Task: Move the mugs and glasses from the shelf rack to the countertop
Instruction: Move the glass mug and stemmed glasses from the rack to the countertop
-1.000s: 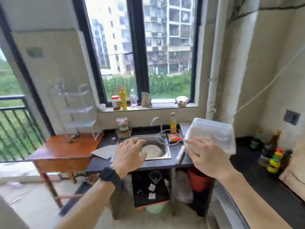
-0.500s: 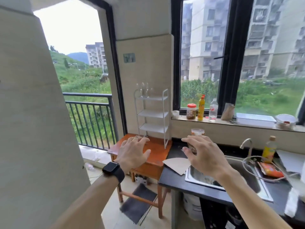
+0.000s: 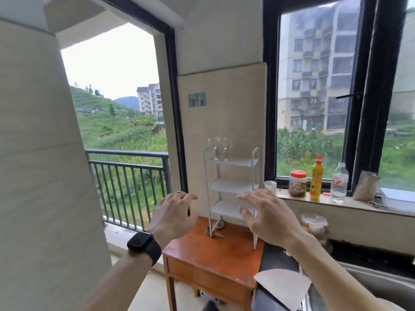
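A white three-tier shelf rack [image 3: 232, 187] stands on a small orange-brown wooden table [image 3: 213, 254] against the tiled wall. Two clear stemmed glasses [image 3: 219, 147] stand side by side on its top tier; the lower tiers look bare. My left hand [image 3: 174, 215], with a ring and a black watch on the wrist, is raised in front of the rack's left side, fingers spread and holding nothing. Level with the rack's lower tiers, my right hand [image 3: 267, 215] hovers before its right side, also spread and holding nothing. The dark countertop [image 3: 276, 259] begins right of the table.
On the window sill [image 3: 336, 202] stand a small white cup [image 3: 270, 186], a red-lidded jar [image 3: 297, 184], a yellow bottle [image 3: 316, 179], a clear bottle [image 3: 339, 182] and a bag. A pale cloth [image 3: 283, 286] lies on the counter by the sink. A balcony railing [image 3: 128, 180] is at left.
The view has swung left from the sink toward the rack and drawn closer to it. Both hands have risen in front of the rack, still holding nothing.
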`<state>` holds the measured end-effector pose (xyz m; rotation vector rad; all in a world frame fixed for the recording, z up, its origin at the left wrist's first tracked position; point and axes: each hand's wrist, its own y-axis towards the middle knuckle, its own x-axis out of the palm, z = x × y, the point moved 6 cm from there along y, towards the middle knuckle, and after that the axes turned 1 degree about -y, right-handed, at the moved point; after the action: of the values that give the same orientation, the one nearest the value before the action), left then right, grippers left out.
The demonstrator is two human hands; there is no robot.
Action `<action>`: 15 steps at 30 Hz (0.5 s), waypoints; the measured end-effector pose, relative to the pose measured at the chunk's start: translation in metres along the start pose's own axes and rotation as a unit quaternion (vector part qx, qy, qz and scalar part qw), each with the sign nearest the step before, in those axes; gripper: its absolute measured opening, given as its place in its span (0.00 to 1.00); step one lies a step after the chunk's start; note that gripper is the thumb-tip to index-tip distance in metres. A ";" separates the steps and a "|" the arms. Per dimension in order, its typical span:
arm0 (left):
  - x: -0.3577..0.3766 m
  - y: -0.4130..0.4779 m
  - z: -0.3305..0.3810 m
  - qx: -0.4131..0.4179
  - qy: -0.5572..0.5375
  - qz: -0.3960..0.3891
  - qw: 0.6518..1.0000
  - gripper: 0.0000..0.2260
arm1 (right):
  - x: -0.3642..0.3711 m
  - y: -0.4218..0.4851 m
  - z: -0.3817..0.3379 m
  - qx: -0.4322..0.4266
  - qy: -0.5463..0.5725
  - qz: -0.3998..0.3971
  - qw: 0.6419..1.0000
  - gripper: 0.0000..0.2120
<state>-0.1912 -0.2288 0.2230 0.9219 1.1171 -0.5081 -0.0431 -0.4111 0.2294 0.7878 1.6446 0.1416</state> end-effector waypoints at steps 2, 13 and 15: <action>0.004 0.037 -0.016 -0.007 0.006 0.008 1.000 0.22 | 0.013 0.039 0.010 -0.006 -0.001 0.009 1.000 0.20; 0.023 0.230 -0.069 -0.007 -0.011 0.030 0.999 0.23 | 0.056 0.225 0.074 -0.003 -0.003 0.033 0.999 0.19; 0.031 0.263 -0.075 0.002 -0.020 0.029 0.999 0.22 | 0.066 0.252 0.084 0.000 -0.015 0.036 0.999 0.20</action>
<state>-0.0220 -0.0196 0.2807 0.9422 1.0508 -0.4793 0.1356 -0.2106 0.2810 0.8448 1.5888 0.1801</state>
